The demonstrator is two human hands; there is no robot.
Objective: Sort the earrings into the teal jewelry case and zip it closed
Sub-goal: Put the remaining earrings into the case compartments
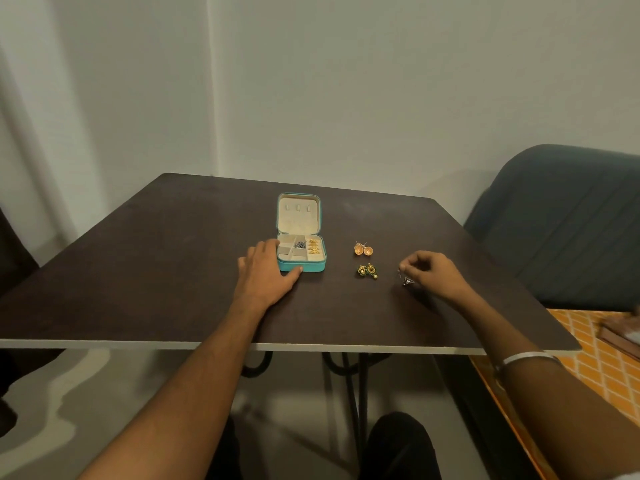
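The teal jewelry case (313, 267) lies open on the dark table (156, 271), its lid standing back with a beige lining. Dark earrings (299, 244) and gold earrings (313, 246) sit in its compartments. My left hand (266, 271) rests flat against the case's left front corner, thumb touching its front wall. A pair of orange round earrings (363, 250) and a green-and-gold pair (367, 270) lie on the table to the right of the case. Further right, my right hand (427, 271) pinches a small silver triangular earring (408, 280) just above the tabletop.
A dark grey chair (568, 220) stands at the table's right side. An orange patterned surface (588, 358) lies below the chair at the right edge. My knees show under the table's near edge (311, 347). A pale wall is behind.
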